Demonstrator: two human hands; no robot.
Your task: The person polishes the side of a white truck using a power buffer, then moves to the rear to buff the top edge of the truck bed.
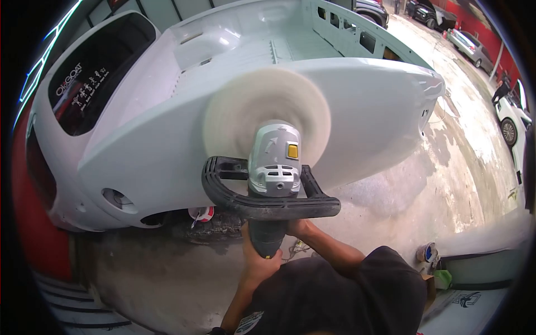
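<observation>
A grey and black polishing machine [274, 162] with a black loop handle [273, 206] is in the middle of the view. Its round cream pad [240, 106] is blurred, as if spinning, in front of the side panel of a white pickup truck [368, 106]. My left hand [260, 261] is wrapped round the lower black body of the machine. On the right side of that body, just under the loop handle, my right hand [300, 228] is closed on it; most of its fingers are hidden behind the machine.
A red and white bucket [204, 214] lies under the truck. Another bucket [427, 252] and a green item [442, 279] stand at the lower right. Parked cars [472, 47] and a person in dark clothes [501, 89] are farther off on the right.
</observation>
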